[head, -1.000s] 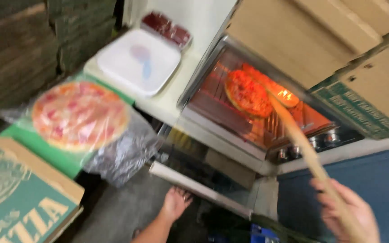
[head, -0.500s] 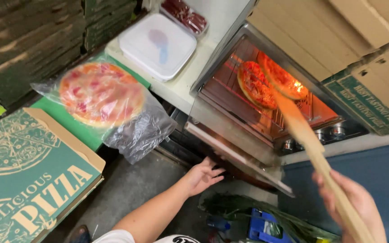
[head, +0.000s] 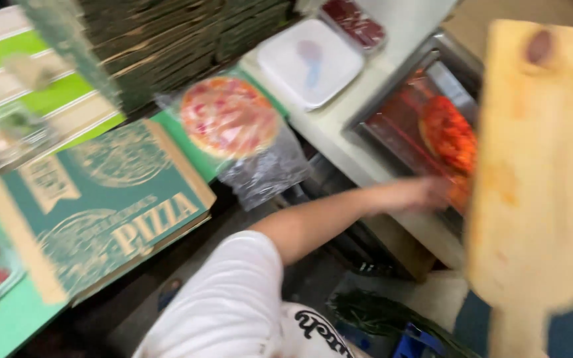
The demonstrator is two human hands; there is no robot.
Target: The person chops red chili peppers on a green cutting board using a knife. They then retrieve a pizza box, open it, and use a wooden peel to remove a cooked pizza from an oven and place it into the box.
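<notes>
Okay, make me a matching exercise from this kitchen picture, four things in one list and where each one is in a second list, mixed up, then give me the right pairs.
Things:
1. Wooden pizza paddle
2. Wrapped pizza
3. White tray
4. Pizza box

Places:
A. On the pale counter, left of the oven
B. On the green surface, lower left
C. Raised close to the camera at the right
D. In clear plastic, between the box and the white tray

Pairs: 1-C, 2-D, 3-A, 4-B
</notes>
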